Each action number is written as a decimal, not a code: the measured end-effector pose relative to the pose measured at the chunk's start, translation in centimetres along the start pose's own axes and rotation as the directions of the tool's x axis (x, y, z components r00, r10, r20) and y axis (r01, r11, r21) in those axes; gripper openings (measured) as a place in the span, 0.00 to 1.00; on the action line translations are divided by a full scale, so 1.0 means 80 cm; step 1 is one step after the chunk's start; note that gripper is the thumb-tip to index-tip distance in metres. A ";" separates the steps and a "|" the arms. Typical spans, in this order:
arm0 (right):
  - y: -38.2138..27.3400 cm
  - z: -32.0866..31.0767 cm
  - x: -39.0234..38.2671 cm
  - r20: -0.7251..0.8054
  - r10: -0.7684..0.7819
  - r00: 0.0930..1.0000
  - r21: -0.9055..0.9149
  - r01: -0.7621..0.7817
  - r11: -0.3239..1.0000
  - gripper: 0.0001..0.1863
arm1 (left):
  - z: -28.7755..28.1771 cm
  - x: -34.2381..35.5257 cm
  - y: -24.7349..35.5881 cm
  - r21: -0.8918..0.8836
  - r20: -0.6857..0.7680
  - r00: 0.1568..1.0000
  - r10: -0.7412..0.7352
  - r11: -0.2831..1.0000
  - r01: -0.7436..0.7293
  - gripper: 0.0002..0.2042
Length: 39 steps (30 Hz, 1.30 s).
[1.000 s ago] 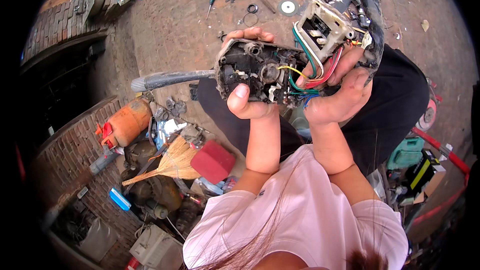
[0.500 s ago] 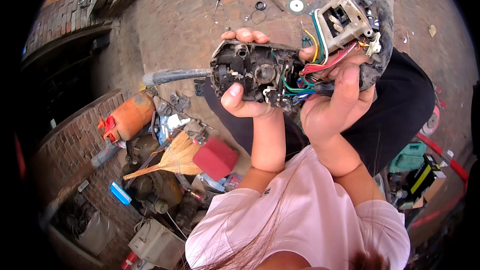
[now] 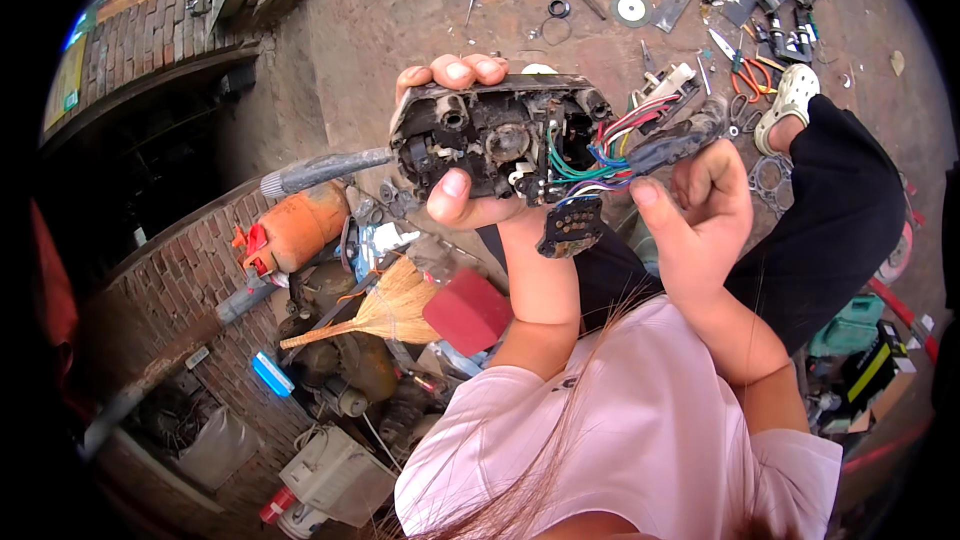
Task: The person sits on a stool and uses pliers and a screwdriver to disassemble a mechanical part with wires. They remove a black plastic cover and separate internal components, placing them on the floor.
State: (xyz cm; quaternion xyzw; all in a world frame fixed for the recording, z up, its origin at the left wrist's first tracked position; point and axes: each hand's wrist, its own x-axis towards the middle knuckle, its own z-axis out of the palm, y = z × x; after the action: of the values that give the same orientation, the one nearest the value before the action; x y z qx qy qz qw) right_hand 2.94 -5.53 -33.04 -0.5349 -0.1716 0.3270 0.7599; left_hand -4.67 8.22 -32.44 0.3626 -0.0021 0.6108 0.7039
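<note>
Pale pink fabric [image 3: 620, 410] covers your torso. Past it, your left hand [image 3: 488, 209] grasps a grimy, black moulded housing [image 3: 508, 145] by its edges, above the rough floor [image 3: 400, 30]; your right hand [image 3: 700, 225] has its fingers [image 3: 712, 173] curled beside a dull, dark cable sheath [image 3: 680, 143], whether gripping it I cannot tell. Thin coloured wires [image 3: 580, 174] link the two. Farther lies a flat, round disc [image 3: 631, 9].

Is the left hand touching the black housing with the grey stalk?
Touching. The head view shows the left hand gripping the black housing: thumb on its lower front, fingers hooked over its upper edge.
</note>
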 end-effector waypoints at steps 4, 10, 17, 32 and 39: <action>-0.032 -0.022 0.044 0.338 -0.424 0.841 -0.305 0.523 0.795 0.24 | -0.007 0.025 0.010 0.105 0.044 0.999 0.028 0.994 -0.032 0.34; -0.036 0.006 0.090 0.634 -0.408 0.657 -0.333 0.708 0.623 0.24 | -0.019 0.053 0.013 0.184 0.253 0.967 -0.029 0.983 -0.019 0.34; -0.001 0.008 0.086 0.659 -0.502 0.560 -0.282 0.803 0.526 0.15 | -0.062 0.050 -0.009 -0.026 0.232 0.941 -0.247 0.965 0.260 0.32; 0.000 0.011 0.112 0.712 -0.308 0.631 -0.318 0.682 0.659 0.16 | -0.071 0.048 -0.025 -0.045 -0.026 0.928 -0.370 0.928 0.369 0.31; -0.012 -0.007 0.144 0.639 -0.287 0.714 -0.395 0.624 0.674 0.16 | -0.081 0.038 -0.040 -0.101 0.034 0.946 -0.322 0.941 0.324 0.32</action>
State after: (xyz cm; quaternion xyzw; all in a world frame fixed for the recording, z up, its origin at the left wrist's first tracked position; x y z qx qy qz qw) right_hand 11.99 1.71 -33.43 -0.5668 -0.5981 0.1808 0.5369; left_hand -3.96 14.20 -37.48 0.3254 0.0192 0.4832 0.8126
